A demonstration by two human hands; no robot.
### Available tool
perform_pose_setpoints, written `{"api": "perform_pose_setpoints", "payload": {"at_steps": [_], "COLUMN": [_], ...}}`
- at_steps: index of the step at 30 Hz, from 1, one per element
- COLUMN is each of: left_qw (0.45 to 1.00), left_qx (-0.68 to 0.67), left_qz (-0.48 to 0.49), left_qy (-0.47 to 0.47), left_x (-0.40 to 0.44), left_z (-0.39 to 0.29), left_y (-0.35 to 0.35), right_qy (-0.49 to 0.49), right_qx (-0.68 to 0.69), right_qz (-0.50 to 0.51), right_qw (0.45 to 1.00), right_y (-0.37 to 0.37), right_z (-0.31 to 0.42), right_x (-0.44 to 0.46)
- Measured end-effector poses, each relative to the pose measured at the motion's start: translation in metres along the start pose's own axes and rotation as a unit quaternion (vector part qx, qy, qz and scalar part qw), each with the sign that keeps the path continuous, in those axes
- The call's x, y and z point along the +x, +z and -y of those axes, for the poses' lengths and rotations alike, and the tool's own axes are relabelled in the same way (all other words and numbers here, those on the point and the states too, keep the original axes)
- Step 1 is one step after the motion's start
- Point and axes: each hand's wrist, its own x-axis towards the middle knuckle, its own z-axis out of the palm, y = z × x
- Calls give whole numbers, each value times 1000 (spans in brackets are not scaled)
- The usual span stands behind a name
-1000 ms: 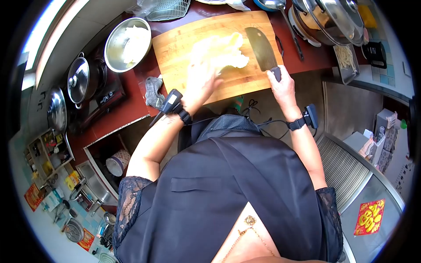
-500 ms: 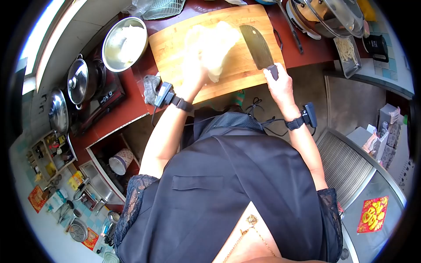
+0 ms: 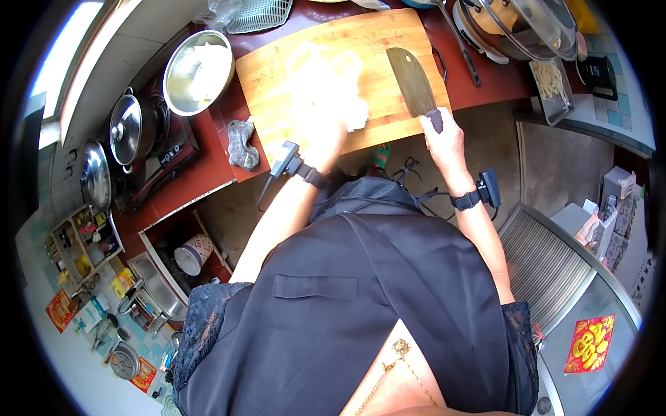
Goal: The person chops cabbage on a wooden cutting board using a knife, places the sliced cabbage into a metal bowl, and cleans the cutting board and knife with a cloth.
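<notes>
My right hand [image 3: 445, 139] is closed round the dark handle of a cleaver [image 3: 412, 82]. Its broad blade lies over the right side of a wooden cutting board [image 3: 267, 66]. A pale, soft-looking mass of food [image 3: 326, 76] is spread on the board, so washed out by glare that its kind does not show. My left hand [image 3: 325, 139] is at the near side of this mass, touching or very near it; bright light hides its fingers.
Left of the board stands a metal bowl [image 3: 172, 73] with white contents, and a grey cloth [image 3: 242, 144] lies near the counter edge. A lidded pot [image 3: 128, 132] sits further left. At the right are a tray of pale strips [image 3: 553, 83] and a large glass-lidded pan [image 3: 527, 28].
My left hand has moved right and towards me. The pale mass has changed shape, its near end now further right. The cleaver has shifted slightly towards me, still in my right hand.
</notes>
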Motion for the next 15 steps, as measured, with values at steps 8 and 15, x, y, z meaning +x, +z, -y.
{"api": "perform_pose_setpoints", "payload": {"at_steps": [8,15], "left_qw": [997,985], "left_qx": [-75,-126], "left_qz": [19,65], "left_qy": [-11,-97], "left_x": [4,5], "left_z": [-36,-32], "left_y": [17,43], "right_qy": [13,7], "right_qx": [1,13], "right_qz": [9,10], "right_qw": [1000,1000], "right_y": [-1,-4], "right_z": [-9,-16], "right_x": [3,8]}}
